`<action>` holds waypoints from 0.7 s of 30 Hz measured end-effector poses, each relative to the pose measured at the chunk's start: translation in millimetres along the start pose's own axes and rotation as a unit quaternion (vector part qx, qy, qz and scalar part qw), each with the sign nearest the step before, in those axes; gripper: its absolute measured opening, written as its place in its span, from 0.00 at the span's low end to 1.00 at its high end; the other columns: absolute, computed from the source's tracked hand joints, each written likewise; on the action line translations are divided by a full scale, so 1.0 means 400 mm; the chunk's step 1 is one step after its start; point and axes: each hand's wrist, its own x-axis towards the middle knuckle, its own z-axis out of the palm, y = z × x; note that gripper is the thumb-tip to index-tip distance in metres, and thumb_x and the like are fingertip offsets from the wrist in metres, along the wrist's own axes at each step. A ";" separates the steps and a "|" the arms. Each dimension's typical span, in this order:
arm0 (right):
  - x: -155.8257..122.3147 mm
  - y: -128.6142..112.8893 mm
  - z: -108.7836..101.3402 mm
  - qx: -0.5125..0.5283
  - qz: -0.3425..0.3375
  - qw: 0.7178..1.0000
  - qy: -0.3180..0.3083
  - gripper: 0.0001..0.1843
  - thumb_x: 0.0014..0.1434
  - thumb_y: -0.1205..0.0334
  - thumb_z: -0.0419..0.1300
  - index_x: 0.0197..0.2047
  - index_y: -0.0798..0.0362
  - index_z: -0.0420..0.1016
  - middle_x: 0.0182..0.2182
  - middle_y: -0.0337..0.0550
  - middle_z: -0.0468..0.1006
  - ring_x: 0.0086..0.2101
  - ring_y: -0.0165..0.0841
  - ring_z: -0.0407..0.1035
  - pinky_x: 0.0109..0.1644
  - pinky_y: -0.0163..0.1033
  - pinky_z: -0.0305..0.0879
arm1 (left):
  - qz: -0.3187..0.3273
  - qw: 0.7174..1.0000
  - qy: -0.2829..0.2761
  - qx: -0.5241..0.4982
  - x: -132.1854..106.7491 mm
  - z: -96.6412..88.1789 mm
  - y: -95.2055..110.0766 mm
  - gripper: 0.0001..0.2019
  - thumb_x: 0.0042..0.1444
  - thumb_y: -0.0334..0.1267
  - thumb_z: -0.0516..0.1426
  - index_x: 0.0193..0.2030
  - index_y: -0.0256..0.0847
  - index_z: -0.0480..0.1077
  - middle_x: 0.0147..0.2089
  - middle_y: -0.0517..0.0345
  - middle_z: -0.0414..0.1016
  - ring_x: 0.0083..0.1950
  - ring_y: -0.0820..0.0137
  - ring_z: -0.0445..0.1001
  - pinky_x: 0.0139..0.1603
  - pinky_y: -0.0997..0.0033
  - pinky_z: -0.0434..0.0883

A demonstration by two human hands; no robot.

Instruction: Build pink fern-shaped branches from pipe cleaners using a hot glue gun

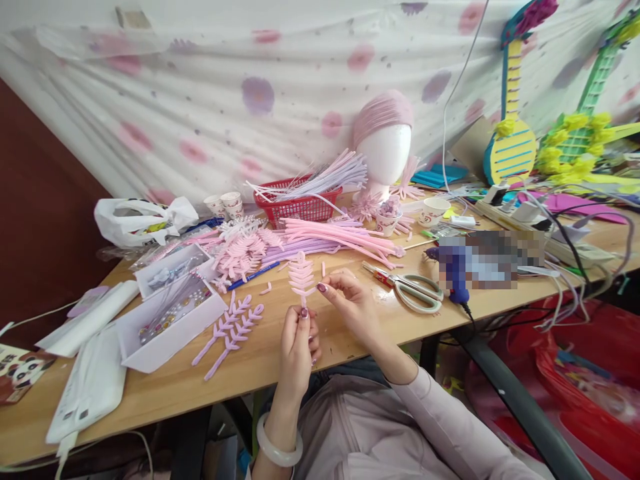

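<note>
Upright in front of me is a pink pipe-cleaner leaf (301,275) with paired side branches along a stem. My left hand (297,337) pinches its stem at the bottom. At the leaf's lower right, my right hand (354,307) has its thumb and forefinger closed at the tip of a side branch. Two lilac pipe-cleaner leaves (235,330) lie on the table to the left of my hands. A short pink piece (323,269) lies just behind my right fingers. Scissors (417,293) rest to the right, beside an orange-and-clear tool (379,274).
A red basket (287,212) of pipe cleaners stands behind loose pink pipe cleaners (335,237). White boxes (170,327) with beads are at left. A foam head (385,153) stands at the back. A blue glue gun (455,273) and cords lie right.
</note>
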 end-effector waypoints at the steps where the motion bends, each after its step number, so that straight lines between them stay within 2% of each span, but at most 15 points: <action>1: 0.000 0.001 0.000 0.001 -0.001 1.000 0.000 0.09 0.58 0.55 0.62 0.32 0.51 0.75 0.31 0.40 0.73 0.36 0.34 0.66 0.42 0.40 0.61 | 0.000 1.000 -0.002 0.001 0.000 0.000 0.000 0.18 0.55 0.56 0.56 0.34 0.43 0.61 0.22 0.73 0.48 0.16 0.83 0.44 0.14 0.86 0.48; 7: 0.003 -0.002 0.004 0.001 -0.003 1.000 -0.004 0.08 0.58 0.56 0.62 0.32 0.51 0.75 0.31 0.40 0.73 0.36 0.35 0.66 0.42 0.40 0.61 | 0.003 1.000 -0.014 0.010 -0.003 -0.001 0.000 0.18 0.56 0.56 0.55 0.34 0.42 0.61 0.22 0.73 0.47 0.16 0.83 0.44 0.15 0.86 0.48; 14: 0.002 -0.012 0.008 -0.036 -0.003 0.999 0.024 0.08 0.58 0.57 0.62 0.31 0.51 0.76 0.30 0.40 0.75 0.35 0.35 0.67 0.41 0.41 0.60 | 0.018 0.999 -0.035 0.019 -0.002 -0.008 -0.009 0.15 0.60 0.53 0.52 0.35 0.43 0.60 0.23 0.72 0.48 0.17 0.83 0.44 0.15 0.86 0.48; 21: 0.000 -0.021 0.009 -0.054 -0.029 0.997 0.036 0.06 0.58 0.60 0.62 0.30 0.51 0.75 0.29 0.39 0.74 0.34 0.34 0.67 0.41 0.41 0.61 | 0.037 0.998 -0.044 0.030 -0.001 -0.009 -0.010 0.14 0.61 0.51 0.51 0.35 0.43 0.61 0.23 0.71 0.49 0.17 0.83 0.45 0.16 0.86 0.49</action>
